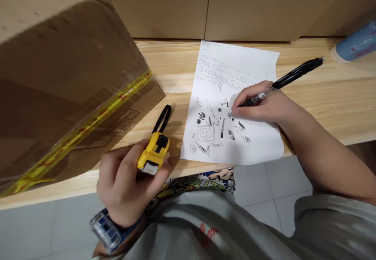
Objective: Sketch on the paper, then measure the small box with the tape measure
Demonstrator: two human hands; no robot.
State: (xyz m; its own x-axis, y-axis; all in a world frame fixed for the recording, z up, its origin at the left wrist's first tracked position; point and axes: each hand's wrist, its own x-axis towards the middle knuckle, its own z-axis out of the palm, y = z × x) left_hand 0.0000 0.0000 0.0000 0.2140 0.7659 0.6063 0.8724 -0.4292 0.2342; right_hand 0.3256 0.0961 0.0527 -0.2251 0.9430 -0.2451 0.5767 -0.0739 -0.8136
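My left hand is closed around a yellow tape measure at the front edge of a light wooden desk. A black loop strap rises from the tape measure. My right hand holds a black and silver retractable pen, its tip against a white sheet of paper. The sheet bears rows of small handwriting above scattered ink doodles. The side of my right hand rests on the sheet.
A large cardboard box with yellow tape stands at the left, close to my left hand. A blue bottle lies at the upper right. Wooden cabinet doors stand behind the desk, and grey floor tiles show below it.
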